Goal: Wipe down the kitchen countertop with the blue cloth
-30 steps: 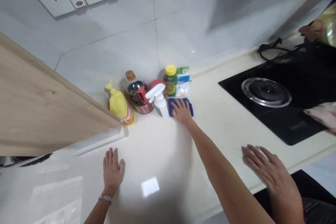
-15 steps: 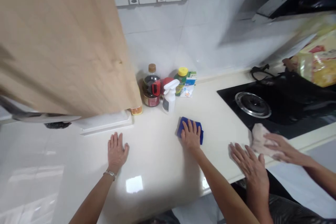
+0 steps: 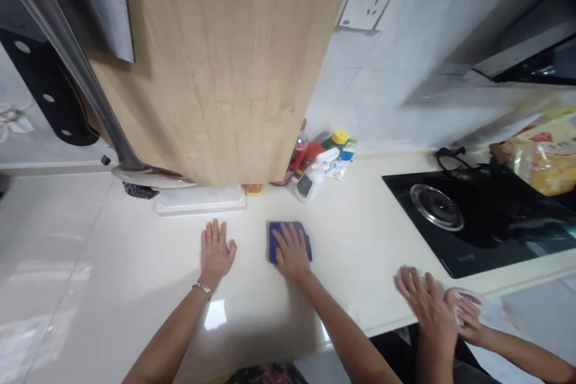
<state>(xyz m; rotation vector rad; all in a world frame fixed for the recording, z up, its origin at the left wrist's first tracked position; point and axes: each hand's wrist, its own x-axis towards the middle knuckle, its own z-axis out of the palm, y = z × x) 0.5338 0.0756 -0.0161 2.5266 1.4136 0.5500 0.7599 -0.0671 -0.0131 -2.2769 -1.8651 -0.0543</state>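
Head view: from where I stand, a pale, glossy counter (image 3: 351, 288) runs across the scene, with a person's bare arms reaching over it from the near edge. The right hand (image 3: 294, 255) lies palm down on a folded blue cloth (image 3: 273, 242), fingers spread across its top; the grip is flattened and pressing, not curled around the cloth. The left hand (image 3: 217, 255) is spread on the bare counter to the left, holding nothing, a bracelet (image 3: 202, 289) at its wrist. The cloth is on the near side of a spray bottle (image 3: 310, 183), apart from it and from the other containers against the wall.

For good handling, I judge that a level palm suits the cloth best, with even pressure reaching its corners, since the fingers do not cover all of it. The flat left hand looks well placed to steady the body. Slow strokes that overlap would miss less, and the bottle calls for care, as a wide sweep towards the wall could knock it.

To the right, another person's hands (image 3: 425, 297) are at a pale cloth (image 3: 470, 295) near the hob (image 3: 472, 246), so strokes that way want a short reach.
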